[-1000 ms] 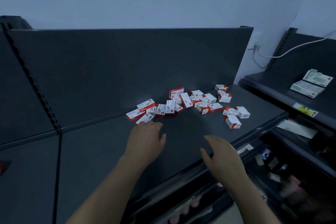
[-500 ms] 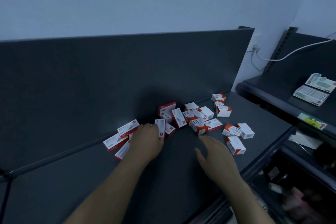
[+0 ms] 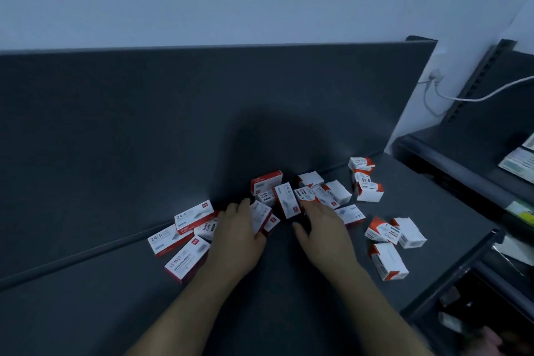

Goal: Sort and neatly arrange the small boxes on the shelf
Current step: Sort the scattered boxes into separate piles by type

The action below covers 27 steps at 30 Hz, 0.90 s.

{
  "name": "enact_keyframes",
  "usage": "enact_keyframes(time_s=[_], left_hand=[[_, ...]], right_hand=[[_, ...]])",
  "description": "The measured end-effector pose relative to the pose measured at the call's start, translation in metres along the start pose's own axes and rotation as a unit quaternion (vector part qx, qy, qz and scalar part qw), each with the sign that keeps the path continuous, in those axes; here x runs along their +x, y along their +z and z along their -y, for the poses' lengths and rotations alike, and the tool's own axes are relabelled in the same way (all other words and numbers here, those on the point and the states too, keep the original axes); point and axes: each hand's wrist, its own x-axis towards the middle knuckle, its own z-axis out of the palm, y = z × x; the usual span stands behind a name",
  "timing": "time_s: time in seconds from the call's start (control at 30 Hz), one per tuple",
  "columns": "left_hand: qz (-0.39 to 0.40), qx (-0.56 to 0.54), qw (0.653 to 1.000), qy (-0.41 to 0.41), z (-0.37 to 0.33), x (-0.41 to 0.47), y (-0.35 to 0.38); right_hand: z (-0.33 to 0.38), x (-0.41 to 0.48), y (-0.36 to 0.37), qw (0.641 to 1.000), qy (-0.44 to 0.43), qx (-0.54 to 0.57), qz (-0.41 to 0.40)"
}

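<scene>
Several small red-and-white boxes lie scattered on the dark shelf (image 3: pixel 86 312) near its back panel. A left cluster holds flat staple boxes (image 3: pixel 193 218). The middle pile (image 3: pixel 286 199) is jumbled. More boxes (image 3: pixel 388 260) lie loose toward the right edge. My left hand (image 3: pixel 237 235) lies palm down between the left cluster and the middle pile, fingers touching a box (image 3: pixel 261 215). My right hand (image 3: pixel 325 228) reaches palm down into the middle pile, fingertips on the boxes there. Neither hand plainly grips anything.
The upright back panel (image 3: pixel 173 124) rises right behind the boxes. The shelf's front edge drops off at the right to lower shelves with goods. A neighbouring shelf (image 3: pixel 462 162) at the right carries flat packets. A white cable (image 3: pixel 476 98) hangs from a wall socket.
Both hands have moved forward from the shelf's bare front into the pile of boxes. The view has come closer and tilted down.
</scene>
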Motion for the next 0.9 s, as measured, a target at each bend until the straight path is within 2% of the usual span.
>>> enact_keyframes(time_s=[0.07, 0.27, 0.5, 0.9], left_hand=[[-0.030, -0.035, 0.999, -0.001, 0.004, -0.008, -0.006], [-0.102, -0.052, 0.992, -0.052, 0.012, -0.035, -0.020], [-0.151, -0.081, 0.979, -0.115, 0.014, -0.068, -0.028], [-0.247, -0.072, 0.945, -0.202, 0.054, -0.159, -0.085]], right_hand=[[0.001, 0.016, 0.008, 1.000, -0.020, -0.003, -0.002], [0.004, 0.045, 0.028, 0.999, -0.039, -0.011, 0.014], [0.017, 0.039, 0.022, 0.993, -0.055, 0.099, 0.027], [0.124, -0.024, 0.016, 0.937, -0.253, 0.233, 0.055]])
